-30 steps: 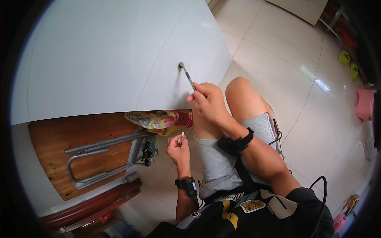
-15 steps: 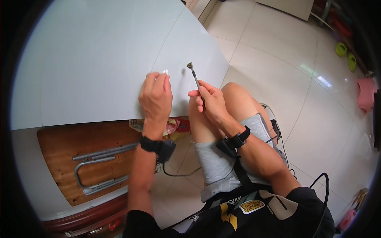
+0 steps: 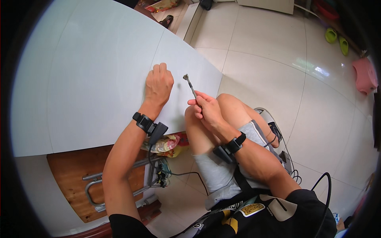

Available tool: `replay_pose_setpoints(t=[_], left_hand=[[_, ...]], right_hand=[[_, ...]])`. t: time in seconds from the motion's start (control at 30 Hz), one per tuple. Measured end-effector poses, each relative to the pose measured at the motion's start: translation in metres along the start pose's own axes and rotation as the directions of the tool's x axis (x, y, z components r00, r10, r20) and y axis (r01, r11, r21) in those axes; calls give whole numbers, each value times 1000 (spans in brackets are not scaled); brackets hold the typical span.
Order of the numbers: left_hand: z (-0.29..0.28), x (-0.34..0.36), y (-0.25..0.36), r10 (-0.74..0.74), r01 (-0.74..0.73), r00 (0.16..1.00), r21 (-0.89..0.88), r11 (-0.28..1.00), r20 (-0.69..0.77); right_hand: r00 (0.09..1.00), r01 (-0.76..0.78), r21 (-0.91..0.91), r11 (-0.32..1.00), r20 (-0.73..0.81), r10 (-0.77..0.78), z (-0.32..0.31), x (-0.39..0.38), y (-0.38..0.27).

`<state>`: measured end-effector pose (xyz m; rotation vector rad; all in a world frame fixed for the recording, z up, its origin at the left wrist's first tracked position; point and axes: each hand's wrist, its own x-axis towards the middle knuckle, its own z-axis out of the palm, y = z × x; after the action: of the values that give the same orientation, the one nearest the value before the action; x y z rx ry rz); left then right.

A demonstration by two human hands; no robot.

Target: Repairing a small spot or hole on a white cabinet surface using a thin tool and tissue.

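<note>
My right hand (image 3: 208, 111) is closed around the lower end of a slender grey metal tool with a small bent head (image 3: 189, 83). The tool points up and away to the left, past the table's right part; its exact kind is unclear. My left hand (image 3: 158, 84) is a loose fist over the white table (image 3: 99, 79), left of the tool. Its curled fingers hide whatever may be in them.
My knees are beside the table's near right edge. Under the table are a wooden board (image 3: 71, 182) with grey metal legs and some plastic bags (image 3: 168, 143). A pink stool (image 3: 365, 75) and green slippers (image 3: 336, 39) are on the tiled floor at right.
The small white thing at my left fingertips no longer shows. My left forearm now slants more, with the elbow farther left. My right hand still holds the tool; the whole view has shifted.
</note>
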<state>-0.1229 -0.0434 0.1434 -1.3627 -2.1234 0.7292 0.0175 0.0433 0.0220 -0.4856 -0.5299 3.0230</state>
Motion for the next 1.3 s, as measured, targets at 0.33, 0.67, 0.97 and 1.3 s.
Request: replay_pose_setpoints(t=[0.33, 0.67, 0.97, 1.3], left_hand=[[18, 86, -32, -37, 61, 983, 127, 990, -181], [40, 112, -17, -68, 97, 981, 155, 983, -183], [45, -9, 43, -38, 49, 993, -92, 995, 111], [-21, -172, 107, -606, 520, 786, -664, 537, 126]], right_hand=[[988, -55, 223, 973, -129, 85, -11, 10, -3], [978, -92, 254, 963, -161, 136, -8, 8, -13], [978, -108, 270, 957, -143, 151, -15, 7, -12], [930, 341, -609, 716, 328, -164, -5, -11, 18]])
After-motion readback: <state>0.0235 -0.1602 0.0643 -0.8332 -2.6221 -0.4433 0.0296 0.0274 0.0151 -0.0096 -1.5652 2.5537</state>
